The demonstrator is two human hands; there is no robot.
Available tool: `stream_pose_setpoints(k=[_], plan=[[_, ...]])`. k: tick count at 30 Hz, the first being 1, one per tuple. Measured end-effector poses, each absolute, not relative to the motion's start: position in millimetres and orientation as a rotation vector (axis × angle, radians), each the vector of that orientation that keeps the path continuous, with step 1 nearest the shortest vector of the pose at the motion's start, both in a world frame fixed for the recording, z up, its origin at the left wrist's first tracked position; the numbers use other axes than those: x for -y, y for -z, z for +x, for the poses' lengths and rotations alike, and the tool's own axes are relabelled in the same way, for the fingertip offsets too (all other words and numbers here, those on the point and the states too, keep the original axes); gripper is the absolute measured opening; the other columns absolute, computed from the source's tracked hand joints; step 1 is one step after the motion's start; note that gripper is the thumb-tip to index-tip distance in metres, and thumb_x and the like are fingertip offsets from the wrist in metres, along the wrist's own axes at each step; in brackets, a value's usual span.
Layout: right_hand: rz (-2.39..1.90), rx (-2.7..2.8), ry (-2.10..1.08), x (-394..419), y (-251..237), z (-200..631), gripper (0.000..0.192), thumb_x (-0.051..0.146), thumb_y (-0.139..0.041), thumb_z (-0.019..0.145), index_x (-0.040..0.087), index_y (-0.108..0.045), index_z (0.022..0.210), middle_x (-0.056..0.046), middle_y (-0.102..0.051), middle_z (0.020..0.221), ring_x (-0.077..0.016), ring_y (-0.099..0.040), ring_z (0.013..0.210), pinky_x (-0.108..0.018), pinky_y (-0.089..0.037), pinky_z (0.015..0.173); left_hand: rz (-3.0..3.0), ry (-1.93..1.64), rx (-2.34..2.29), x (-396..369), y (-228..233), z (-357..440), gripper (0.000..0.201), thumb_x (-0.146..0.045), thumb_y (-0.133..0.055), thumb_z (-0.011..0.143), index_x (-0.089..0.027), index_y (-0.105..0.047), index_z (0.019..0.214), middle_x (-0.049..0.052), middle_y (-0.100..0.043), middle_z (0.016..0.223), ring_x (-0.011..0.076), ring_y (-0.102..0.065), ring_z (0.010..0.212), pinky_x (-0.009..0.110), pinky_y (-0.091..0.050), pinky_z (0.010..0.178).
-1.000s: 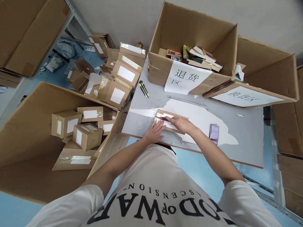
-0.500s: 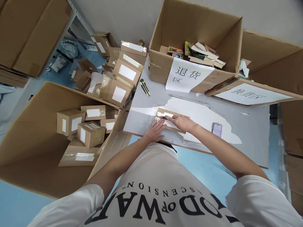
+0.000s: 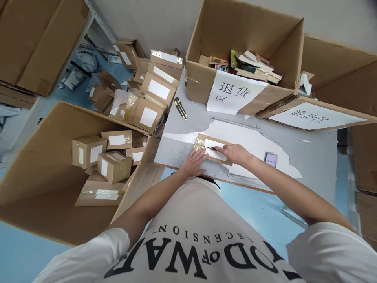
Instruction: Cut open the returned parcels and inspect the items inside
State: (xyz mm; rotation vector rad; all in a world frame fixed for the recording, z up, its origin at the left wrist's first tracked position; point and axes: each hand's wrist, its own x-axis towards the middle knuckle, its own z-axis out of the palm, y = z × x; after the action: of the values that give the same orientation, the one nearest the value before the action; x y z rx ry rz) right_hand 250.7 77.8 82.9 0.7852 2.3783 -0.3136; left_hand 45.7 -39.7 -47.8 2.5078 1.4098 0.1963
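Observation:
A small flat cardboard box (image 3: 214, 138) lies on the grey table, with clear tape over its left end and a white label on top. My left hand (image 3: 193, 162) rests on the box's near left edge, fingers stretched out flat. Gripped in my right hand (image 3: 235, 153) is a slim red-and-black utility knife (image 3: 212, 148). Its thin blade points left over the label, toward the tape; I cannot tell how deep it sits. My right fingers hide most of the handle.
A black-and-yellow box cutter (image 3: 180, 109) lies at the table's far left. Behind stand a big carton (image 3: 194, 78) with books and another carton (image 3: 332, 116). A phone (image 3: 270, 159) lies to the right. An open carton (image 3: 32, 169) at left holds several small boxes.
My right hand has drawn the knife to the right, away from the taped end of the box. My left hand stays nearly in place on the box.

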Motion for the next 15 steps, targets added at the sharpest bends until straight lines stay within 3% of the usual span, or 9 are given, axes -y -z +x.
stream_pose_setpoints(k=[5,11,15], plan=[[0.811,-2.349,0.271,-70.2,-82.2,303.3,0.068,0.003,-0.039,0.083,0.029,-0.031,0.146,-0.012,-0.065,0.105,-0.0205,-0.067,0.074,-0.027,-0.037,0.057,2.489,-0.181,-1.428,39.7,47.4,47.5,0.078,-0.06,-0.047,0.082,-0.015,-0.032,0.145,0.014,-0.024,0.154,0.0293,-0.02,0.143,0.047,-0.014,0.115],[0.95,-2.237,0.281,-50.7,-91.0,374.6,0.08,-0.003,-0.037,0.076,0.031,-0.026,0.147,-0.008,-0.065,0.093,-0.015,-0.059,0.056,-0.025,-0.028,0.05,2.465,-0.14,-1.436,38.1,44.9,49.6,0.08,-0.061,-0.048,0.081,-0.016,-0.032,0.145,0.014,-0.025,0.154,0.0297,-0.021,0.143,0.047,-0.014,0.115],[1.039,-2.22,0.337,-40.7,-93.4,401.1,0.083,-0.003,-0.037,0.075,0.033,-0.022,0.148,-0.006,-0.064,0.097,-0.0123,-0.055,0.054,-0.024,-0.025,0.047,2.431,-0.102,-1.465,37.2,42.4,51.9,0.081,-0.062,-0.048,0.08,-0.017,-0.033,0.145,0.013,-0.026,0.154,0.0291,-0.021,0.143,0.046,-0.013,0.115]])
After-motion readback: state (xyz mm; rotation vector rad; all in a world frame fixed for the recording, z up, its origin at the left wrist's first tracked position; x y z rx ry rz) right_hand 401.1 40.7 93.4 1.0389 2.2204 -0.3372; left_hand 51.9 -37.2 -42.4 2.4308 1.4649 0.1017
